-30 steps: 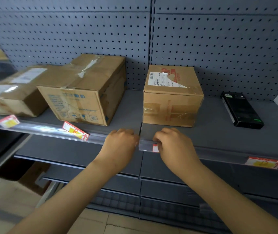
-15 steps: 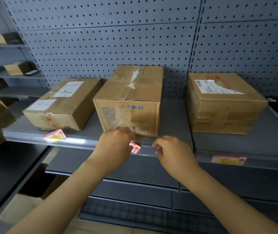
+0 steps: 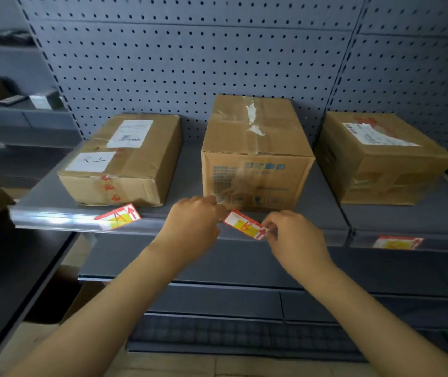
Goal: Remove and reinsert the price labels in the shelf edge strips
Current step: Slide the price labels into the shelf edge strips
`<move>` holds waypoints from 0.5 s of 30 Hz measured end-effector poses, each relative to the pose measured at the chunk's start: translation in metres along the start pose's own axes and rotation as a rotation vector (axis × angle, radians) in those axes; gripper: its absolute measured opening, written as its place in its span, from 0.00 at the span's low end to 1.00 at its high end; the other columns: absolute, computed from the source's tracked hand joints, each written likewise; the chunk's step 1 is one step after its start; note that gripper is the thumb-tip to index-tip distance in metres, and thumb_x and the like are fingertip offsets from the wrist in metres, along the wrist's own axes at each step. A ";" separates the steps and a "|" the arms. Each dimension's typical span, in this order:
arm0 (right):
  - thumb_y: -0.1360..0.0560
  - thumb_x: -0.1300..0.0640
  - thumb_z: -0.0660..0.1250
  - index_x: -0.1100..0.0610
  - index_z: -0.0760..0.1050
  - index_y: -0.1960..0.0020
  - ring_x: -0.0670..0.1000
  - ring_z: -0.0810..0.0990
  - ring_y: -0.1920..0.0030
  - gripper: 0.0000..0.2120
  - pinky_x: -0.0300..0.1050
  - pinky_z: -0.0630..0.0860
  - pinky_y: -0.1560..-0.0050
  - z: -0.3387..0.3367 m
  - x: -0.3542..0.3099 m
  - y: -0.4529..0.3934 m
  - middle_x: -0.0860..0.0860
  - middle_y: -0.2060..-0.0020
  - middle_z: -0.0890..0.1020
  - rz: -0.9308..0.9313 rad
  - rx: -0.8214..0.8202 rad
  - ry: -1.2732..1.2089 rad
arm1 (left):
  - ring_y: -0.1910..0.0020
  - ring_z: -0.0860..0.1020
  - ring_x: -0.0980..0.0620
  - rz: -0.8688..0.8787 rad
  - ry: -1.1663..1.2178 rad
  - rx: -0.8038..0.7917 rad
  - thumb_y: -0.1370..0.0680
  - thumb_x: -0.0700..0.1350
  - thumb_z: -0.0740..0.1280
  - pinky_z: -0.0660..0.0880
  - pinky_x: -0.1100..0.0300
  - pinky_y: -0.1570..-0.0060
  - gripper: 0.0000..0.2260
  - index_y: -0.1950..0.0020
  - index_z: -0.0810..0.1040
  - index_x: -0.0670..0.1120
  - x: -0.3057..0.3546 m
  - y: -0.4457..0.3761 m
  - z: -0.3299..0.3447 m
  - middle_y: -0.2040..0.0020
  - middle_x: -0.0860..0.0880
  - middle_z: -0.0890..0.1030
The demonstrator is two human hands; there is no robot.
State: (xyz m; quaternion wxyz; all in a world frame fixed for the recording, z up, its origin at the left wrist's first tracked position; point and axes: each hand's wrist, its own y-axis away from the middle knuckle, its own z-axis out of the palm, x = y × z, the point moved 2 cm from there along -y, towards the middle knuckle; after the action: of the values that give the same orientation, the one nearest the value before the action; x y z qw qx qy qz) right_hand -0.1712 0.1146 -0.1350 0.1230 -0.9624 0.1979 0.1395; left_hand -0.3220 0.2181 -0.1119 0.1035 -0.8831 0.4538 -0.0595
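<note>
A red, white and yellow price label (image 3: 245, 224) hangs tilted in front of the clear edge strip (image 3: 54, 217) of the grey shelf. My left hand (image 3: 194, 227) pinches its upper left corner and my right hand (image 3: 293, 238) pinches its lower right corner. A second label (image 3: 118, 216) sits crooked in the strip to the left, its right end sticking up. A third label (image 3: 397, 242) lies flat inside the strip of the right-hand shelf section.
Three cardboard boxes stand on the shelf: a flat one (image 3: 125, 159) at the left, a tall one (image 3: 255, 153) just behind my hands, one (image 3: 380, 159) at the right. Pegboard (image 3: 190, 63) backs the shelf. More grey shelves run below and at far left.
My view and both hands have moved left along the shelf, from the joint by the right box to the middle label. Both hands now hold that label, more of it showing.
</note>
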 end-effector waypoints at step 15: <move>0.25 0.61 0.65 0.53 0.77 0.48 0.54 0.78 0.51 0.08 0.46 0.72 0.62 0.014 -0.009 -0.014 0.51 0.52 0.82 -0.039 0.053 0.066 | 0.59 0.80 0.45 -0.002 0.103 0.065 0.27 0.36 0.67 0.68 0.57 0.69 0.08 0.54 0.80 0.48 0.012 -0.024 0.025 0.54 0.49 0.81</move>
State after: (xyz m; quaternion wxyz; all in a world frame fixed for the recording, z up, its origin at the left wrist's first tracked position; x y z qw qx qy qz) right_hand -0.1760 0.1337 -0.1424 0.1445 -0.9665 0.1869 0.1001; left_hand -0.2907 0.2254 -0.1305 0.1087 -0.8754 0.4556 -0.1195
